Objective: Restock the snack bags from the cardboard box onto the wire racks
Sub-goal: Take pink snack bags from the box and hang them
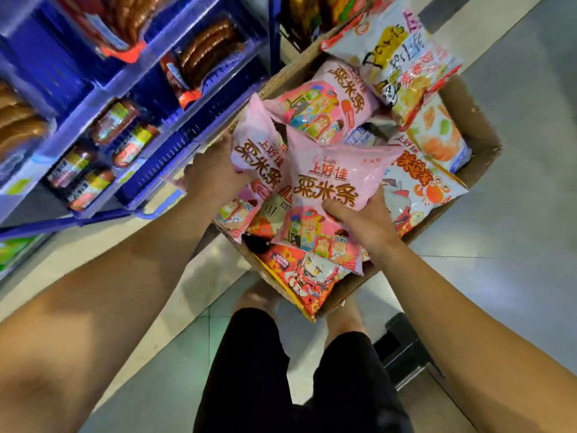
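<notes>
Two pink bags are what we've got hold of right now, one per hand, both over the open cardboard box on the floor. Starting at the left: a blue rack with packaged sausages and smaller sausage packs sits just beside the box. Next, our left hand grips the left pink bag by its left edge, fingers curled round behind it so we can't see the fingertips. That bag stands up with its long axis running away from us, top end pointing up and away, and most of it sits to the right of the grip. Our right hand clamps the right pink bag, thumb pressed across the front near the middle. Its long axis runs near to far as well, tilted a bit right at the far end; the upper part sticks out beyond the hand, the printed lower part hangs toward us. The two bags touch and overlap in the middle. Further right in the box lie a third pink bag, a white crab-print bag and a red cartoon bag at the near corner.
</notes>
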